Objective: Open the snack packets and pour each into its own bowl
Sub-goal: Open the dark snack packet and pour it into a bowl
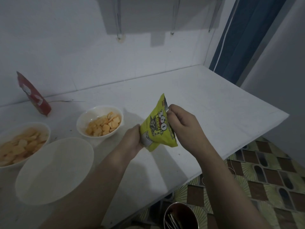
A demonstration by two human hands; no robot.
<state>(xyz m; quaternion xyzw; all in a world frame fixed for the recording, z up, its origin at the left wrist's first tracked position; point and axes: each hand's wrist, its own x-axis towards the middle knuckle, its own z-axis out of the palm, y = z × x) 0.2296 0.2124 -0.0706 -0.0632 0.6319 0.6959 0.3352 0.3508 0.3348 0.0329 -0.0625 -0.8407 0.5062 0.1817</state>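
Yellow packet (159, 124) pinched between left hand (132, 140) and right hand (180, 123)

- On the surface (198, 100), three bowls sit at the left: an empty bowl (54, 171) nearest, a bowl of snacks (21, 142) left of it, another filled bowl (99, 121) behind.
- A packet (33, 95) leans on the wall, far left.
- Both hands hold a second packet (158, 124) above the surface, right of the bowls.
- A metal cup (180, 215) stands on the floor below.

We count three bowls, two filled (99, 121) (23, 142) and one empty (54, 171); two packets, yellow (158, 124) and red (33, 95); two hands (132, 141) (183, 123).
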